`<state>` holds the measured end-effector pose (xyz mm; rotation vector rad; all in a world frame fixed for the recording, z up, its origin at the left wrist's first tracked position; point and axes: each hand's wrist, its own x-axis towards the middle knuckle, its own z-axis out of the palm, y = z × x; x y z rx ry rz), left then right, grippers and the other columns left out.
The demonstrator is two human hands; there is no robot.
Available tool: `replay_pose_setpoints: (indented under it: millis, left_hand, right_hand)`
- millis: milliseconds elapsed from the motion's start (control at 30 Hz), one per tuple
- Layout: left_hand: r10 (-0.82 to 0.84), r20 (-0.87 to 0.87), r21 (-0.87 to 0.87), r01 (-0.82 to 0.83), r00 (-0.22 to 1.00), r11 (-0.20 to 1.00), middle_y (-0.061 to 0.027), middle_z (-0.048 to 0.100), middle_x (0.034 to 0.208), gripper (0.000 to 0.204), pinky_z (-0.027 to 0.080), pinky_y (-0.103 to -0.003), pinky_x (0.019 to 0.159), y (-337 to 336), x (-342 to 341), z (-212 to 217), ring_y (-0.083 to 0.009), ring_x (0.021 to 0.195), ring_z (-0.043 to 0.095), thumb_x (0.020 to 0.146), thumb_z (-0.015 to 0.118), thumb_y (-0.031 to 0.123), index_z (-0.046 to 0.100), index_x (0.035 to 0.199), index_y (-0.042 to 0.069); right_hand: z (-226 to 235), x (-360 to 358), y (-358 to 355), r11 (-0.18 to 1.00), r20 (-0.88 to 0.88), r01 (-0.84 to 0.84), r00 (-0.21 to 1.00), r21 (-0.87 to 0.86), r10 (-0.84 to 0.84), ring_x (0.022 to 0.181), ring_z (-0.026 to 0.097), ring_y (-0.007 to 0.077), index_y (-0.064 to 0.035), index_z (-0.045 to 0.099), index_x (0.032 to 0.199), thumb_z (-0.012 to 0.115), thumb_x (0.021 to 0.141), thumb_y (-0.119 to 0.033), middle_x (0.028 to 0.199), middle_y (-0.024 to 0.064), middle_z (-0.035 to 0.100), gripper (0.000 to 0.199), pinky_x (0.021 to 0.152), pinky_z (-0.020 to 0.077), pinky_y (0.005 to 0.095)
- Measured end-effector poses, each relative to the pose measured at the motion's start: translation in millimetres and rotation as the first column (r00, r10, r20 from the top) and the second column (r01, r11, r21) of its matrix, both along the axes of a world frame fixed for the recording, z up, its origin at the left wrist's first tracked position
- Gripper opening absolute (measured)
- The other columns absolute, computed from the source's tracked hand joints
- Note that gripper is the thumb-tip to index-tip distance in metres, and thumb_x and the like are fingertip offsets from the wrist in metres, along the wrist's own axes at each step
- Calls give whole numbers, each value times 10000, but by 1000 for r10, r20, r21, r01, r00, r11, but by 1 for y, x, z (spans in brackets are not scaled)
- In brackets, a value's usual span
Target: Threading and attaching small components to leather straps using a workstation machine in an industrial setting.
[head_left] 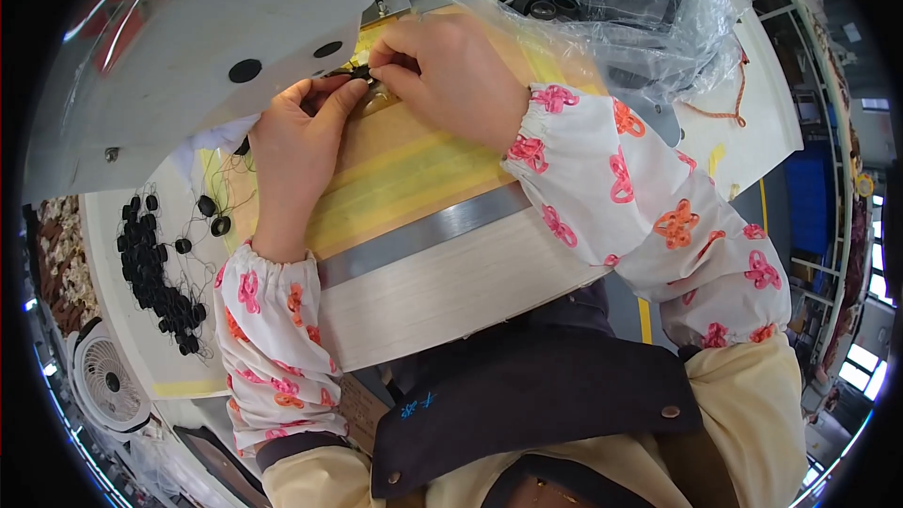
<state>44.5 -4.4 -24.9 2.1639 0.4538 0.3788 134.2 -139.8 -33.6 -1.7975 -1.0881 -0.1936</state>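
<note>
My left hand (pixel 299 136) is closed, thumb and forefinger pinching a small black piece (pixel 360 72), likely a ring like those nearby. From the other side, my right hand (pixel 459 75) pinches at the same piece with thumb and forefinger. Both hands are right beside the grey sewing machine head (pixel 282 9), over the yellow-taped work surface (pixel 414 174). Fingers cover most of the piece, so its exact shape is hidden. The machine's needle cannot be made out behind the hands.
Left of my left forearm lies a heap of black rings (pixel 155 273) strung with loose threads. A clear plastic bag (pixel 640 47) of black rings (pixel 541 7) sits at the far right. An orange cord (pixel 724 116) lies near it. A white fan (pixel 111 378) stands at the lower left.
</note>
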Motion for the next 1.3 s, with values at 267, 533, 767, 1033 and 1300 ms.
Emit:
replay_pose_setpoints:
  millis: [267, 533, 767, 1033, 1300]
  left_hand:
    - [10, -133, -77, -20, 991, 997, -15, 634, 689, 344, 421, -180, 600, 10, 2, -3, -48, 603, 539, 715, 681, 347, 652, 836, 27]
    - [-43, -165, -123, 23, 985, 992, 20, 597, 644, 354, 402, -170, 578, 14, 4, -2, -29, 577, 505, 718, 676, 380, 631, 814, 42]
    - [-49, -178, -92, 33, 983, 995, 45, 541, 587, 356, 356, -161, 517, 12, 5, 2, -5, 530, 437, 722, 674, 385, 588, 759, 41]
    - [-102, -163, -215, 66, 981, 974, 63, 528, 613, 277, 345, -148, 528, 15, 5, -3, -11, 547, 429, 745, 676, 313, 572, 785, 60]
    - [-139, -83, -251, 114, 987, 961, 55, 533, 610, 306, 354, -164, 515, 22, 8, -9, -18, 535, 438, 726, 691, 335, 568, 748, 56]
  right_hand:
    - [-2, 1, -1, 998, 37, 1, 999, -67, 1, 573, 539, 258, 5, 559, 743, 585, 702, -58, 629, 122, 565, 80, 532, 424, 317]
    - [3, 3, -4, 987, 6, 41, 999, -157, -41, 535, 555, 255, 15, 562, 707, 620, 697, -69, 612, 132, 570, 102, 509, 434, 324]
    - [7, 6, -4, 978, 8, 48, 999, -205, -47, 527, 561, 235, 13, 574, 693, 632, 694, -96, 588, 127, 574, 123, 510, 442, 312]
    - [5, 7, -5, 977, -19, 41, 999, -208, -46, 524, 556, 233, -7, 582, 690, 617, 685, -124, 596, 100, 581, 123, 520, 441, 312]
    - [7, 9, -1, 971, -1, 62, 998, -232, -64, 622, 582, 303, -19, 600, 649, 568, 672, -98, 658, 149, 592, 89, 590, 472, 363]
